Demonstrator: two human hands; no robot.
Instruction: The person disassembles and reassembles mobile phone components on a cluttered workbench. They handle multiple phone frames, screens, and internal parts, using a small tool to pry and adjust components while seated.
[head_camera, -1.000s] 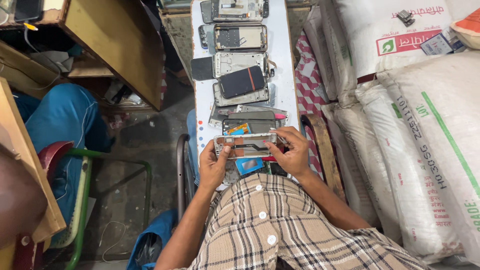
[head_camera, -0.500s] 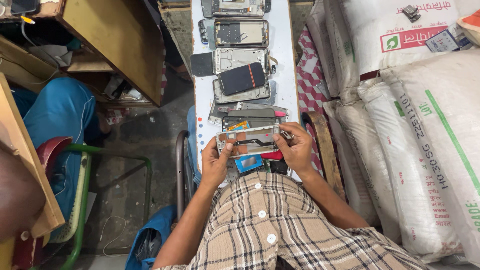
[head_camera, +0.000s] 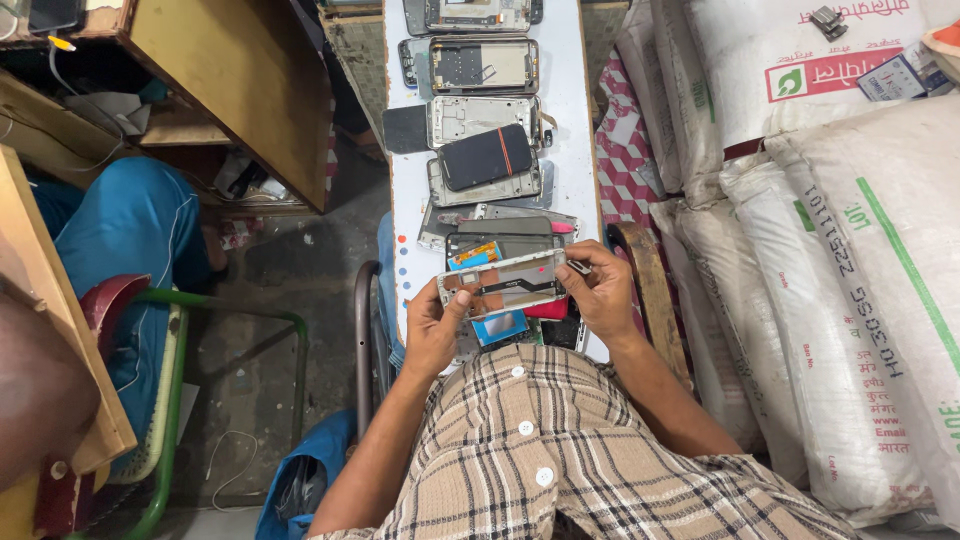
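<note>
In the head view, you are holding a silver phone frame (head_camera: 503, 283) between both hands, just above the near end of the narrow white bench (head_camera: 572, 150); its long axis is running left to right across your body, tilted slightly so the right end is sitting a little higher; your left hand (head_camera: 432, 330) is gripping the left short end, thumb lying over the top face and fingers curled beneath, so those fingers are closed on the frame; your right hand (head_camera: 603, 290) is meeting the right short end, its fingertips pinched narrow around what looks like a small dark tool or part (head_camera: 578, 266) at the upper right corner, though it is too small to tell what it is; the frame is therefore lying between your two hands, with the right one nearer to the corner being worked and the left one serving as the brace; under the frame, dark phone parts (head_camera: 500, 240) and a blue piece (head_camera: 500, 327) are resting on the bench, touching or nearly touching one another; farther along the bench, well apart from your hands, more opened phone shells (head_camera: 482, 66) are lying in a row, one topped by a black panel with an orange stripe (head_camera: 486, 156); white sacks (head_camera: 850, 300) are stacking up on your right, and a green-framed chair (head_camera: 170, 370) is standing on your left.
</note>
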